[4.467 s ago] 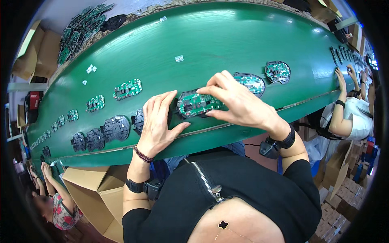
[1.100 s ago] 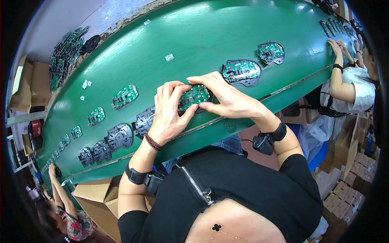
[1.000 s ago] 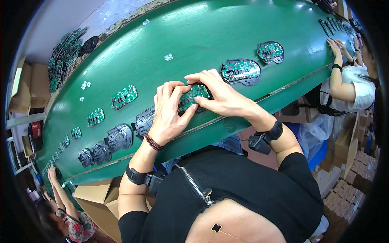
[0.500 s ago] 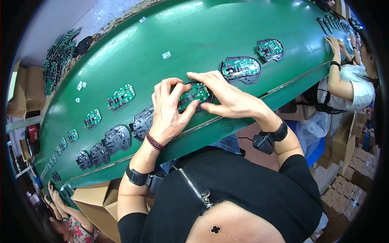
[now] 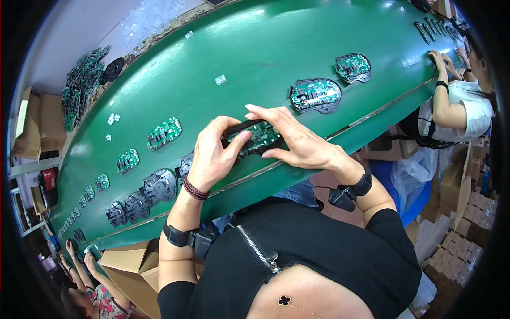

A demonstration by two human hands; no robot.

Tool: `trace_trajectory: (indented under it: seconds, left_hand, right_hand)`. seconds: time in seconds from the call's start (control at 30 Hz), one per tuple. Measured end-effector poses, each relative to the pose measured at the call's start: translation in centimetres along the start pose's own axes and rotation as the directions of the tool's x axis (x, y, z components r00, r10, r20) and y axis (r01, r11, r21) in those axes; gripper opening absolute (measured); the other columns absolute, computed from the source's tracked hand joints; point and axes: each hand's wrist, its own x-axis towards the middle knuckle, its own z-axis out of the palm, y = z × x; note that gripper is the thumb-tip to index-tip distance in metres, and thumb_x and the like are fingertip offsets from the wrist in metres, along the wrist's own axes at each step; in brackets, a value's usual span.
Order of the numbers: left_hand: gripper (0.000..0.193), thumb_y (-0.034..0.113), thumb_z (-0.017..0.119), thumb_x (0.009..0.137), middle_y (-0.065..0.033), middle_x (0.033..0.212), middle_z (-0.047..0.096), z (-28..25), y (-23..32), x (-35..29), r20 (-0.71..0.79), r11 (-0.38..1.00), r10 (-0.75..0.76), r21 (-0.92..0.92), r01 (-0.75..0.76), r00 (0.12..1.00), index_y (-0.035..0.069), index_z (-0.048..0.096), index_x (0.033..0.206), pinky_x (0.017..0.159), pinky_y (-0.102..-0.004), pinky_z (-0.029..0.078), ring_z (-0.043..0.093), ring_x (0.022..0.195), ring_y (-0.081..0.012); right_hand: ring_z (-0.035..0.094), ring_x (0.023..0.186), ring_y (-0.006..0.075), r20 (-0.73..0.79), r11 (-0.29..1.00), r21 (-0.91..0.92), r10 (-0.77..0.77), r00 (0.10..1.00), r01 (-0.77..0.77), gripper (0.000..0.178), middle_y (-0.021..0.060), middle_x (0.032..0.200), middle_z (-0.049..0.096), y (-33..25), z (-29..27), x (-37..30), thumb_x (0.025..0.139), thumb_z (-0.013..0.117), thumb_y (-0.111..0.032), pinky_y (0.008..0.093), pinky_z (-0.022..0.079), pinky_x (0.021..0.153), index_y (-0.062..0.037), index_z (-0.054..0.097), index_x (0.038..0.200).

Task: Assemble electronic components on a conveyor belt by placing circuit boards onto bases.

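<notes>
2 hands gripped 1 board (image 5: 258, 139) at the belt's (image 5: 276, 53) near edge: my left hand (image 5: 212, 157) and right hand (image 5: 295, 141) pressed it into its shell, seating unconfirmed. 2 finished units (image 5: 314, 94) lay beyond.

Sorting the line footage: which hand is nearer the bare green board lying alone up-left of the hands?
Left. The left hand lies just right of the bare green board; the right hand is farther right.

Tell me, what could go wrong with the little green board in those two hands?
1. Both hands, left hand and right hand, pinch the green circuit board in its black shell near the belt's front edge; if the grip slips, it might drop off.
2. Fingers pressing on the board's tiny parts might bend them.
3. Another black shell lies right beside the left wrist and could get bumped.
</notes>
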Motion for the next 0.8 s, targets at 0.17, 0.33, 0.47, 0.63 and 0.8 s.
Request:
trace_trajectory:
  seconds: [0.17,0.33,0.47,0.63,0.8]
  left_hand:
    - [0.020,0.014,0.077,0.088,-0.0070,0.074,0.064,0.1,0.3,-0.2,-0.067,0.991,0.131,-0.012,-0.132,0.989,-0.002,0.069,0.094,0.065,-0.0294,0.047,0.056,0.068,-0.0115]
    - [0.027,0.022,0.076,0.091,-0.0101,0.091,0.063,-0.6,-0.9,1.9,0.025,0.941,0.320,0.108,-0.320,0.947,0.002,0.067,0.107,0.076,-0.0346,0.050,0.059,0.083,-0.0192]
    - [0.030,0.019,0.076,0.089,-0.0132,0.105,0.059,-3.5,-2.6,8.3,-0.225,0.829,0.501,0.402,-0.388,0.836,0.004,0.064,0.112,0.084,-0.0388,0.049,0.055,0.096,-0.0294]
    - [0.016,0.013,0.073,0.088,-0.0132,0.093,0.057,-3.9,-4.8,12.7,-0.050,0.884,0.387,0.306,-0.355,0.921,0.005,0.059,0.089,0.086,-0.0438,0.049,0.058,0.095,-0.0333]
    - [0.011,0.012,0.069,0.089,-0.0127,0.094,0.058,-6.9,-6.8,16.5,-0.293,0.817,0.445,0.521,-0.249,0.846,0.005,0.060,0.089,0.084,-0.0442,0.050,0.058,0.096,-0.0340]
  right_hand:
    - [0.064,0.110,0.0213,0.012,0.866,0.380,0.346,0.938,-0.325,0.039,0.0150,0.116,0.067,-0.5,-0.1,1.8,0.097,0.066,-0.012,0.0346,0.050,0.097,0.0019,0.057,0.132]
    - [0.065,0.103,0.0173,-0.055,0.866,0.375,0.377,0.925,-0.331,0.024,0.0106,0.110,0.069,0.2,0.0,2.3,0.099,0.063,-0.007,0.0322,0.051,0.093,0.0019,0.064,0.121]
    - [0.058,0.105,0.0315,-0.184,0.976,-0.081,0.183,0.966,-0.200,0.027,0.0136,0.110,0.063,0.2,0.1,2.6,0.094,0.065,-0.003,0.0388,0.047,0.097,-0.0021,0.065,0.121]
    - [0.052,0.114,0.0333,-0.299,0.970,-0.199,0.077,0.951,-0.141,0.030,0.0138,0.117,0.058,0.8,1.7,1.8,0.087,0.071,-0.005,0.0434,0.043,0.100,-0.0039,0.067,0.117]
    - [0.053,0.113,0.0323,-0.338,0.967,-0.224,0.039,0.940,-0.120,0.029,0.0122,0.115,0.060,0.7,2.6,2.0,0.086,0.072,-0.006,0.0439,0.043,0.099,-0.0047,0.068,0.115]
